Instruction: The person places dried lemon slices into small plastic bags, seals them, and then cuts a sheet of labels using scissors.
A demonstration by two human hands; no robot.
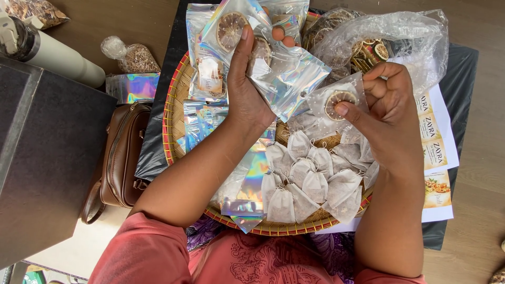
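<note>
Bright, even daylight; sharp; glare on foil.

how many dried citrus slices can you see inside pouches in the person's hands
2: one in the holographic pouch held up by the left hand, one in the clear pouch pinched by the right hand. Others may be hidden.

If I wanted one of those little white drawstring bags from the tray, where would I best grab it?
Pinch the gathered neck, coming from straight above. The white drawstring bags lie heaped and overlapping on the woven tray, so their flat bodies are partly covered, while the cinched tops stick up as small handles. The left hand and right hand hold clear pouches of dried fruit slices above the tray, not over the heap.
</note>
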